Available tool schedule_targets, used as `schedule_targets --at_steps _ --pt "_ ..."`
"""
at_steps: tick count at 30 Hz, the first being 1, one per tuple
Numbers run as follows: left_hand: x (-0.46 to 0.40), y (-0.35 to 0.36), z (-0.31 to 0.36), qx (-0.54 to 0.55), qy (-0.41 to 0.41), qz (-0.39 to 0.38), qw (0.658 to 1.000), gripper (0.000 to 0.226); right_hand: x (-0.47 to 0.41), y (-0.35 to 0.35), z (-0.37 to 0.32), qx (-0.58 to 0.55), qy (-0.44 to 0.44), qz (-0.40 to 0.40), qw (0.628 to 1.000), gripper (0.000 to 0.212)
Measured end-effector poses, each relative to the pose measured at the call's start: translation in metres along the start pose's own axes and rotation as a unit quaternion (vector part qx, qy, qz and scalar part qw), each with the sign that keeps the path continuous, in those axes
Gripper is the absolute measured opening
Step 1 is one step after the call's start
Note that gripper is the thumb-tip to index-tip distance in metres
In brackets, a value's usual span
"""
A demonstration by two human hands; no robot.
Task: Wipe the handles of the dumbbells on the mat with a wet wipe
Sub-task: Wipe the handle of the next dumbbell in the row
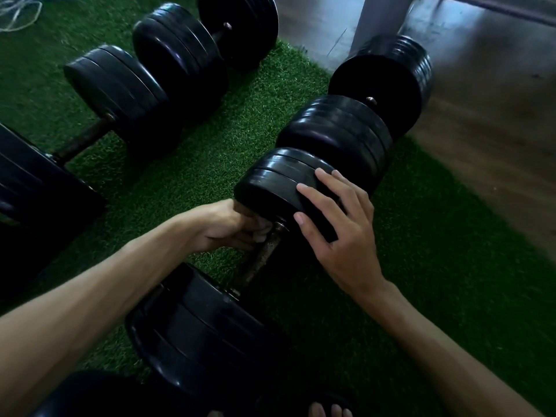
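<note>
A black dumbbell lies on the green turf mat point(421, 266), its rusty handle point(258, 261) running between a far weight stack point(279, 188) and a near stack point(198, 329). My left hand point(228, 227) is closed around the far end of that handle, with a pale wet wipe point(261, 233) bunched under its fingers. My right hand point(334, 227) rests flat, fingers spread, on the far weight stack.
A second dumbbell point(361, 127) lies beyond in the same row. Two more dumbbells point(120, 88) point(192, 46) lie on the left side of the mat. Wooden floor point(496, 130) borders the mat on the right. A grey post point(379, 19) stands at the top. Toes point(329, 410) show at the bottom edge.
</note>
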State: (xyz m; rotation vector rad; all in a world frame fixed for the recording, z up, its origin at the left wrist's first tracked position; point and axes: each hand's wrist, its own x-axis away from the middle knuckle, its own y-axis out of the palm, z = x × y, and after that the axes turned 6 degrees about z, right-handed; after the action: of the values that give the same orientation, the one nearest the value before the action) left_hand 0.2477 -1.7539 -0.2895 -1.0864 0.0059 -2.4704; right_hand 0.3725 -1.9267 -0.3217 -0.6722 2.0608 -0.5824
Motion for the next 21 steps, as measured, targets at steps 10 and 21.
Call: schedule_targets --at_steps 10,21 --pt "-0.003 0.009 0.0 -0.15 0.118 0.072 0.979 0.007 0.004 0.005 -0.001 -0.007 0.006 0.01 1.0 0.039" --pt "-0.007 0.013 -0.003 -0.208 0.125 0.127 0.962 0.018 0.006 0.005 0.001 -0.002 0.0 0.0 1.0 0.042"
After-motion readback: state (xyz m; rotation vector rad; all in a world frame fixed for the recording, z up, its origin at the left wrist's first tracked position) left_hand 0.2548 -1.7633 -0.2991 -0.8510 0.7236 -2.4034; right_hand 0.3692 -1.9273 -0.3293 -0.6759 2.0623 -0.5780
